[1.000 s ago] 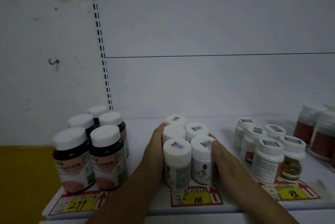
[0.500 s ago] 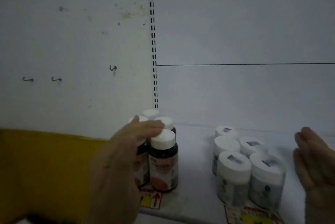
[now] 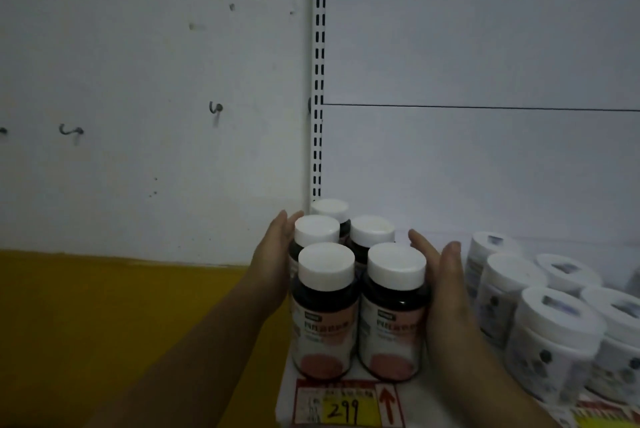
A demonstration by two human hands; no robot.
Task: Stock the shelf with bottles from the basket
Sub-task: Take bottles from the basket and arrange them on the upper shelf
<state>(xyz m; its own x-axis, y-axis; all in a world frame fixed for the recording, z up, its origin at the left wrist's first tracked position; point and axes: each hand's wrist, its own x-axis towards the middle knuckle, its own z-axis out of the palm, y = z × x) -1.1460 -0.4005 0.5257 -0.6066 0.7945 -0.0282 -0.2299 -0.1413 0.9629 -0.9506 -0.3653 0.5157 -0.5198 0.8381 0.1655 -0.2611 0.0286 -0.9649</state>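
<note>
Five dark bottles (image 3: 358,292) with white caps stood upright in a tight cluster at the left end of the white shelf (image 3: 429,400), two in front, two behind them and one at the back. The left hand (image 3: 273,265) lay flat against the cluster's left side, its fingers (image 3: 282,230) pressed together and stretched toward the back bottles. The right hand (image 3: 445,292) pressed the right side of the front right bottle, fingers (image 3: 424,247) straight and together, thumb raised. A price tag (image 3: 341,407) reading 299 sat on the shelf edge below. White jars (image 3: 550,334) stood just right of the right hand.
</note>
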